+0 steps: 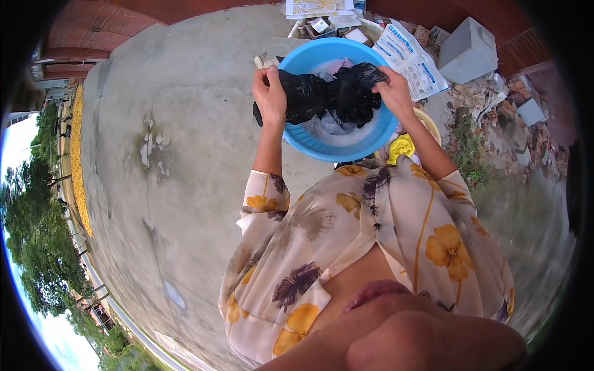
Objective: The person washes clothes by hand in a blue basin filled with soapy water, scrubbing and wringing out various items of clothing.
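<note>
Landmark: blue basin, round, plastic, set on the concrete ground.
Left hand: over the basin's left rim, fingers curled tight round one end of the black garment.
Right hand: over the basin's right rim, closed on the other end of the same garment.
Black garment: wet and bunched, stretched between both hands just above the basin's water; one tail hanging outside the left rim.
Inside the basin: soapy water with pale foam, plus a lighter pinkish cloth at the far side (mostly hidden by the black fabric).
Just near side of the basin, to the right: a yellow cloth lying in a pale yellow bowl.
Beyond the basin: a printed plastic bag touching the far right rim, small boxes and packets behind.
Further right of the basin: grey concrete block, rubble and broken bricks.
Clothing: floral blouse, cream with yellow and purple flowers.
</note>
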The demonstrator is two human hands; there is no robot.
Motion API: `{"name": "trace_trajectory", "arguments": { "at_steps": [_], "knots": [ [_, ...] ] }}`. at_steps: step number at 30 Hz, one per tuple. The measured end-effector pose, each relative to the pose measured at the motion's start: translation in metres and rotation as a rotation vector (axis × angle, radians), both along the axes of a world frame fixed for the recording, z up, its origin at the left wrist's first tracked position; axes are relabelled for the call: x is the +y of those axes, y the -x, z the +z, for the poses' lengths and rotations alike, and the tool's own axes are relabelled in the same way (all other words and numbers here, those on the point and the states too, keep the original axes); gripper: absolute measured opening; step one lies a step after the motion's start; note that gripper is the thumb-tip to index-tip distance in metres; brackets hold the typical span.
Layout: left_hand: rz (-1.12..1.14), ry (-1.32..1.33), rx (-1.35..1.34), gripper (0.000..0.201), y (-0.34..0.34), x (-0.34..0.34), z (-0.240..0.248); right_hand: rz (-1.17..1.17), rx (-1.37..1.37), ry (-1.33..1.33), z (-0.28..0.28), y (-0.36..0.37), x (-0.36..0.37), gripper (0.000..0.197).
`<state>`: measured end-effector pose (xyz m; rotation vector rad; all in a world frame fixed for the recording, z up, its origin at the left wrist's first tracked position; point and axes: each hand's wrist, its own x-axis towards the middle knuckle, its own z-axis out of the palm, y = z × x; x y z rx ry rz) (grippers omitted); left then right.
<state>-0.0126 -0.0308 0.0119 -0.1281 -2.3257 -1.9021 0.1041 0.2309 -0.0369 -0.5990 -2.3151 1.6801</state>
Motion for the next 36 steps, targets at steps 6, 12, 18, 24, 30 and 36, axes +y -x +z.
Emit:
{"name": "trace_trajectory", "arguments": {
  "at_steps": [6, 12, 18, 24, 30, 36],
  "knots": [
    [-0.118, 0.706, 0.151, 0.044, -0.035, -0.01, -0.046, -0.005, 0.1, 0.373, 0.0, 0.003, 0.007, 0.038],
    [-0.302, 1.006, 0.387, 0.069, -0.074, 0.014, -0.067, 0.237, -0.154, -0.029, -0.002, 0.01, -0.023, 0.056],
    [-0.281, 0.594, 0.09, 0.027, -0.026, 0.0, -0.078, 0.288, -0.074, -0.426, -0.049, 0.023, -0.033, 0.043],
    [-0.193, -0.03, -0.287, 0.018, -0.018, -0.015, -0.004, 0.21, -0.162, -0.521, 0.005, -0.008, 0.013, 0.036],
    [-0.546, -0.415, -0.353, 0.033, -0.023, -0.001, 0.059, 0.587, 0.178, -0.452, 0.054, -0.005, -0.021, 0.084],
    [-0.735, -0.199, -0.348, 0.028, -0.005, 0.008, 0.065, 0.787, -0.005, -0.031, 0.042, 0.033, -0.042, 0.06]
  ]
}}
